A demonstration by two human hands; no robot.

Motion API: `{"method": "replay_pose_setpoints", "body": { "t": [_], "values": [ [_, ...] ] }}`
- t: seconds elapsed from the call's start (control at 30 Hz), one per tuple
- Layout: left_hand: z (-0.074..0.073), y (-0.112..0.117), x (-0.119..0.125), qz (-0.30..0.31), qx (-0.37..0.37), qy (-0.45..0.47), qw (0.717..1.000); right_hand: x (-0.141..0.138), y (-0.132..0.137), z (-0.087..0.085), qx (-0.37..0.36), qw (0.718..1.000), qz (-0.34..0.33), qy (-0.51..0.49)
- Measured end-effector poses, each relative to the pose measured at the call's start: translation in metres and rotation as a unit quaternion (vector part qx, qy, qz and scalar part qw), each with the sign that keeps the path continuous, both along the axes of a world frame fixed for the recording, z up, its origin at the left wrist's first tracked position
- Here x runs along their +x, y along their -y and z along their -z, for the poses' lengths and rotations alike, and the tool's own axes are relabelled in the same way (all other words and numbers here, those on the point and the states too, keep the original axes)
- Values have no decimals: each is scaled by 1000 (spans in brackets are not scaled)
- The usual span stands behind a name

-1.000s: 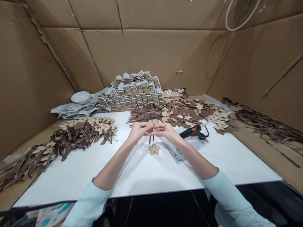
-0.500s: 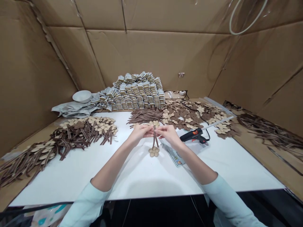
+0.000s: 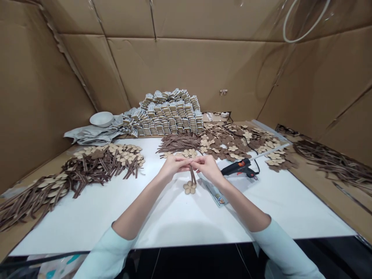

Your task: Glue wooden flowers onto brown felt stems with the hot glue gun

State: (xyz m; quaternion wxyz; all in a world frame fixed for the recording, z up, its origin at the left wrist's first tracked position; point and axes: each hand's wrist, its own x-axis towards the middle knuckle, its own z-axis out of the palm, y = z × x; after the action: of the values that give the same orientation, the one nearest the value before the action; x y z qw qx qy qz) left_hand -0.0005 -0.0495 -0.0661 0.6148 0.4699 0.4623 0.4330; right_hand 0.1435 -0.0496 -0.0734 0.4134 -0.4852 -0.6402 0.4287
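Observation:
My left hand [image 3: 172, 166] and my right hand [image 3: 208, 167] meet over the white table [image 3: 174, 217], fingertips pinched together on a folded brown strip [image 3: 192, 175]. The strip's two ends hang down and touch a tan wooden flower cutout [image 3: 190, 188] lying on the table just below my hands. Both hands are closed on the top of the strip.
A black and orange glue gun [image 3: 240, 166] lies right of my hands, a printed packet [image 3: 216, 193] beside it. Piles of brown strips and flowers [image 3: 95, 164] sit left, more flowers [image 3: 232, 141] and strips [image 3: 178, 141] behind, stacked packets [image 3: 168, 114], a white bowl [image 3: 101, 118]. Cardboard walls surround.
My hands have drawn closer together and lowered the folded strip, so its ends now reach the flower cutout. The view shifted slightly.

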Motion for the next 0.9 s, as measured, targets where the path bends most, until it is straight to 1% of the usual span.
{"method": "replay_pose_setpoints", "body": {
  "t": [0.07, 0.17, 0.27, 0.37, 0.47, 0.57, 0.7, 0.8, 0.9],
  "values": [
    [0, 0, 0, -8, 28, -19, 999, 1, 0, -2, -15, 1000, -2, -2],
    [-2, 0, 0, -7, 82, -48, 995, 1, 1, -8, -68, 997, -8, -37],
    [-3, 0, 0, 0, 110, -77, 991, 1, 4, -14, -108, 993, -15, -54],
    [-4, 0, -1, -10, 122, -105, 987, 2, 6, -15, -111, 993, -27, -33],
    [-5, 0, -2, -21, 133, -128, 983, 2, 6, -12, -87, 996, -33, -15],
    [-5, 0, -4, -14, 129, -139, 982, 2, 5, -10, -70, 997, -28, -2],
    [-3, -1, -4, -11, 86, -112, 990, 3, 4, -10, -60, 998, -25, 19],
    [-2, -2, -4, -21, 74, -92, 993, 5, 4, -12, -65, 997, -23, 27],
    [-1, -2, -3, -36, 73, -93, 992, 5, 4, -12, -73, 997, -15, 27]
  ]
}}
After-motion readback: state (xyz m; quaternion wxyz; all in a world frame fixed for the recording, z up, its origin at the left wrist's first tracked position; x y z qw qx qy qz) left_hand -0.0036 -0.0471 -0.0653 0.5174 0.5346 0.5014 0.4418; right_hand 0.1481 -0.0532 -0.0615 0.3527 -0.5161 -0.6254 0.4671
